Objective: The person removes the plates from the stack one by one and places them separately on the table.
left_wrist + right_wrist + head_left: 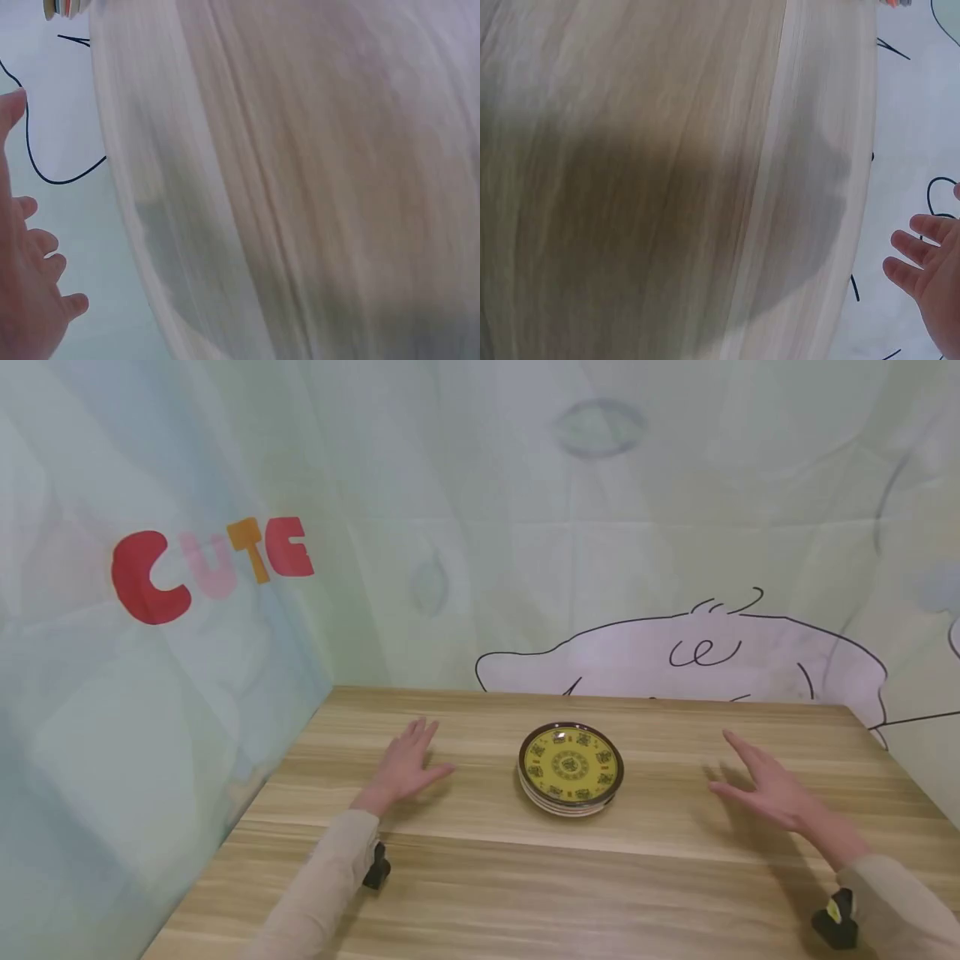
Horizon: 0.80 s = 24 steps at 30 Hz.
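A short stack of round plates (570,766) sits on the wooden table, the top one yellow with a dark brown rim and green and red patterns. To the left of the stack is my left hand (405,768), fingers extended and thumb pointing toward the plates, touching none of them. On the other side, my right hand (768,793) hovers over the table with its fingers spread, apart from the stack and holding nothing. Only the edge of the stack shows at the top left of the left wrist view, where the left hand (30,285) appears partly. Fingers of the right hand (937,277) show in the right wrist view.
The wood-grain table (480,893) reaches back to a pale cloth backdrop (450,485) with a cartoon drawing. Colourful letters (213,564) reading "CUTE" are on the left side. Each beige-sleeved wrist carries a black device (377,867).
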Tool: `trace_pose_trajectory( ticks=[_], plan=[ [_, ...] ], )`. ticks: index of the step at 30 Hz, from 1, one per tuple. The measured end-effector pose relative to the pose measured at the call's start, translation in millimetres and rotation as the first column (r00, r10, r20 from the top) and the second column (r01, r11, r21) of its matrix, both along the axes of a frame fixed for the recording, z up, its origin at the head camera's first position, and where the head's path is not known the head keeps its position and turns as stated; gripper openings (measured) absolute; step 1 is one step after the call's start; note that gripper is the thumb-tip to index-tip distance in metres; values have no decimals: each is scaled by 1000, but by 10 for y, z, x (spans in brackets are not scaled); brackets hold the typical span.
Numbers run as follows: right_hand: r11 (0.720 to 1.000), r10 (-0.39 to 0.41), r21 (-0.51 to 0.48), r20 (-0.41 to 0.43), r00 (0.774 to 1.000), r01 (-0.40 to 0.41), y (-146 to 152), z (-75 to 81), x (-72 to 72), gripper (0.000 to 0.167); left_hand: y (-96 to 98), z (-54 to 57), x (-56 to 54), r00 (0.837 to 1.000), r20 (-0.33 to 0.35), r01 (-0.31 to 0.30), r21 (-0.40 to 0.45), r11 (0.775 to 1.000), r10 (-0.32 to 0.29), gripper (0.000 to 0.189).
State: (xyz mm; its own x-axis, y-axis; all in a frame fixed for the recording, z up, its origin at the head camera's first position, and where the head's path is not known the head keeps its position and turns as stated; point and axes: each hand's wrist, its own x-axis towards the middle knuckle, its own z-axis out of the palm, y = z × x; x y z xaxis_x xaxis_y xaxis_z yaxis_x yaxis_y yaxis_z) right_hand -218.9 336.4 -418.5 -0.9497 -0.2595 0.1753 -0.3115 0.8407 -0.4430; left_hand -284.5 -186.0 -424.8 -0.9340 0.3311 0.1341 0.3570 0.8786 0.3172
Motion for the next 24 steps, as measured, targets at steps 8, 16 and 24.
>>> trace_pose_trajectory(
  ticks=[8, 16, 24],
  plan=[
    [998, -20, -61, 39, 999, 22, -81, -16, -35, 93, 82, 17, 35, 1000, -15, 24, 112, 993, -23, 85],
    [981, 15, -192, 53, 998, -4, -219, -35, -78, 89, 207, 20, 67, 994, 109, -14, 251, 968, -14, 89],
    [965, 40, -261, 74, 997, -19, -335, -41, -98, 81, 357, 20, 98, 987, 160, -47, 290, 956, 0, 94]
  ],
)
